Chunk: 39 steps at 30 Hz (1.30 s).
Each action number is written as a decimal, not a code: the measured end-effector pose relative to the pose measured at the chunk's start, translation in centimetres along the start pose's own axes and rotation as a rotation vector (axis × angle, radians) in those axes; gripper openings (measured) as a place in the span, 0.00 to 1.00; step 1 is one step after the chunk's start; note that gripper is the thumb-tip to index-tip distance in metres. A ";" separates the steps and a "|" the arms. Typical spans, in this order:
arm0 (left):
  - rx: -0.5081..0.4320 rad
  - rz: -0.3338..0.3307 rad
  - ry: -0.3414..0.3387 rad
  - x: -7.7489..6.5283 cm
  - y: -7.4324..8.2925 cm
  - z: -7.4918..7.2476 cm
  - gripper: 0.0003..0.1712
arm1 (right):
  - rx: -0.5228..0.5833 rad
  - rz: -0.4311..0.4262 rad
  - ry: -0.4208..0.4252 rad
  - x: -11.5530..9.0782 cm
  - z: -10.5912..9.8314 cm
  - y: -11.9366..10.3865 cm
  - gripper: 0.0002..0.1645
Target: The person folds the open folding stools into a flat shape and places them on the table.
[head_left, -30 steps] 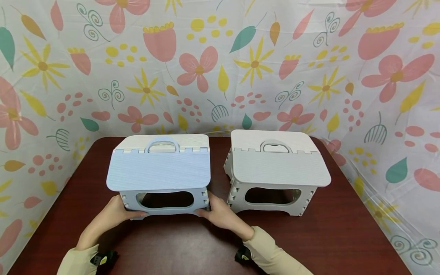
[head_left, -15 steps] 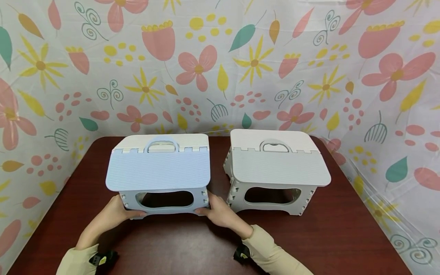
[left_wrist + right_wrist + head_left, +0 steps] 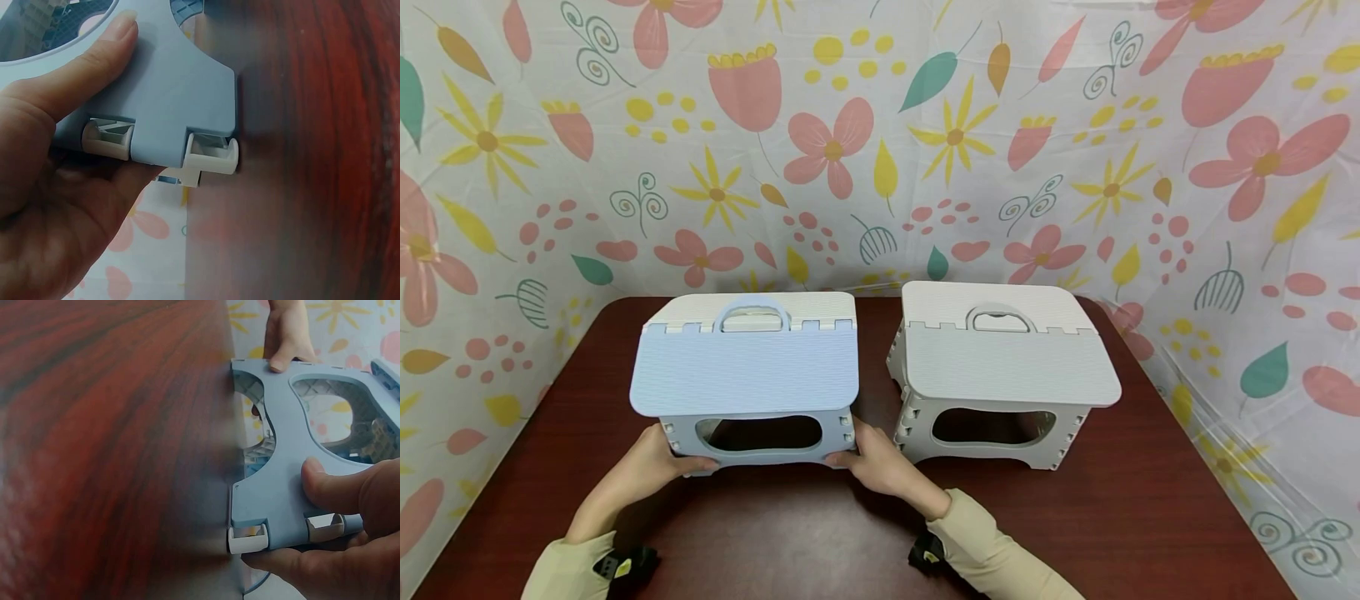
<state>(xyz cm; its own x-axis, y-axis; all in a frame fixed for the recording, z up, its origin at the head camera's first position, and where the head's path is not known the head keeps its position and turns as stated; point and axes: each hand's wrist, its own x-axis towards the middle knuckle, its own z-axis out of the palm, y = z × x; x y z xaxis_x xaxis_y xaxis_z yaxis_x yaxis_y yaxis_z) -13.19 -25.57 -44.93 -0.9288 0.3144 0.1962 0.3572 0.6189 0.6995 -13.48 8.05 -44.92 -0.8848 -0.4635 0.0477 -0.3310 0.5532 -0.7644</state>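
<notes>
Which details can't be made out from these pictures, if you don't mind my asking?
- Left hand: fingertips except the thumb's; left wrist view, hidden behind the blue stool.
- Grey stool: far side; head view, hidden by the stool itself.
- Left sleeve and right sleeve: upper parts; head view, cut off by the bottom edge.
- Left black wrist device: markings; head view, too small.

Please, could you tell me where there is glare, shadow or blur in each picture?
Head view: soft glare on the table in its near middle, deep shade inside the blue stool; left wrist view: pale haze over the table, its grain soft; right wrist view: the table's grain blurred, the blue stool's edges sharper.
</notes>
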 end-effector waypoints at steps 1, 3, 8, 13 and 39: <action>-0.003 0.001 -0.001 0.0 0.0 0.0 0.49 | 0.000 0.001 0.001 0.0 0.0 0.0 0.27; -0.010 0.000 0.001 0.0 0.0 0.1 0.49 | 0.002 0.003 0.000 0.0 0.0 0.0 0.27; -0.010 0.006 0.011 0.0 -0.1 0.2 0.50 | 0.013 0.003 -0.002 0.0 0.0 0.0 0.26; -0.006 0.001 0.008 0.0 0.0 0.2 0.53 | 0.004 0.000 0.005 0.0 0.0 0.0 0.25; -0.051 0.001 -0.030 -0.1 0.1 -0.1 0.54 | 0.007 -0.009 -0.011 0.2 0.0 0.1 0.27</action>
<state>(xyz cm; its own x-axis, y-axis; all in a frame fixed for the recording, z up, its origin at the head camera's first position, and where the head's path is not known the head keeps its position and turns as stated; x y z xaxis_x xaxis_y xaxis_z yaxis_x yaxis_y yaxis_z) -13.09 -25.58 -44.83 -0.9248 0.3368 0.1768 0.3520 0.5817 0.7333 -13.72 7.98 -44.97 -0.8781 -0.4761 0.0474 -0.3365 0.5442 -0.7685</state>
